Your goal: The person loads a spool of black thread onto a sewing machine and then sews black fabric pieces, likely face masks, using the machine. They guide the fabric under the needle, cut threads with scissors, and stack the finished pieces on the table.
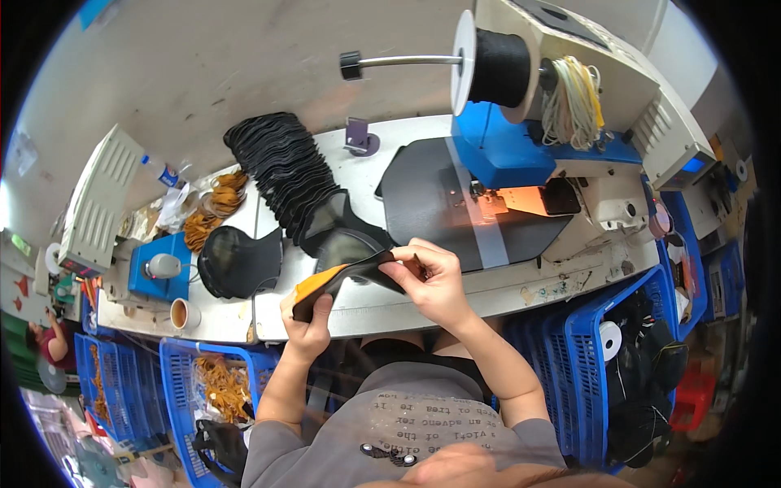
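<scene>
Here, in the head view, both hands meet above the near edge of a white table (pixel 521 293), each clamped on the same black piece (pixel 358 272), a curved fabric part with an orange lining showing at its left end. The left hand (pixel 307 325) grips that orange end from below, fingers curled around it, thumb on top. The right hand (pixel 431 281) pinches the other end between thumb and fingers, wrist bent toward the body. The piece hangs in the air between them, just above the table edge, touching nothing else. Just behind it, a long stack (pixel 281 167) of like black pieces fans back across the table, and a mesh part (pixel 240 260) lies beside the stack on the left. To the right stands a sewing machine (pixel 569 122) with a blue block on its head, a black thread spool (pixel 498 67) on a rod on top, and a dark plate (pixel 431 195) under the lit needle area. At the far left sit a paper cup (pixel 184 314) and a heap of orange bits (pixel 213 207). Blue crates (pixel 586 333) stand under the table on both sides, near the person's grey shirt (pixel 407 427).
</scene>
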A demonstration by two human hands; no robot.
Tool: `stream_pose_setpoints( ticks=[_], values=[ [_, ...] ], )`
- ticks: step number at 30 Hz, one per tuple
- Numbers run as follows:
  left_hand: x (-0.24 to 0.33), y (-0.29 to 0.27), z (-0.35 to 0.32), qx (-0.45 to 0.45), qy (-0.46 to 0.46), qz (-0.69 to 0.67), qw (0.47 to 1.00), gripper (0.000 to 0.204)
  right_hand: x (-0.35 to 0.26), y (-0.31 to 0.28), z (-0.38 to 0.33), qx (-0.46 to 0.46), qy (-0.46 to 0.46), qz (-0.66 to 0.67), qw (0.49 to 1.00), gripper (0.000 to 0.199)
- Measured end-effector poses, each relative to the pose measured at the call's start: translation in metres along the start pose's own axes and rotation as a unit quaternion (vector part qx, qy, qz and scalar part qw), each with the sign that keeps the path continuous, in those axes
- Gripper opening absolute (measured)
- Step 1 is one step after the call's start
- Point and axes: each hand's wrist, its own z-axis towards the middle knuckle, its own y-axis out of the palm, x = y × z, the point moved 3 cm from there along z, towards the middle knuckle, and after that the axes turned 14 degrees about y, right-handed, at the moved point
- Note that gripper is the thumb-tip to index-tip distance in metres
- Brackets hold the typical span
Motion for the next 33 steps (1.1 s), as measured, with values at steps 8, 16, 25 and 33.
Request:
stream_pose_setpoints(
  ticks=[8, 16, 25, 33],
  values=[
    [-0.007, 0.004, -0.007, 0.059, -0.177, -0.184, 0.965, 0.016, 0.004, 0.006, -0.024, 0.023, 0.106, 0.096, 0.989, 0.005],
    [-0.002, 0.033, -0.011, -0.001, -0.246, -0.191, 0.950, 0.015, 0.010, -0.013, -0.043, 0.074, 0.199, 0.175, 0.961, 0.013],
    [-0.003, 0.049, -0.024, -0.108, -0.305, -0.200, 0.925, 0.017, 0.042, -0.029, -0.066, 0.110, 0.330, 0.263, 0.900, 0.014],
    [-0.017, 0.057, -0.038, -0.083, -0.324, -0.199, 0.921, 0.018, 0.057, -0.029, -0.065, 0.174, 0.303, 0.175, 0.921, 0.014]
  ],
)
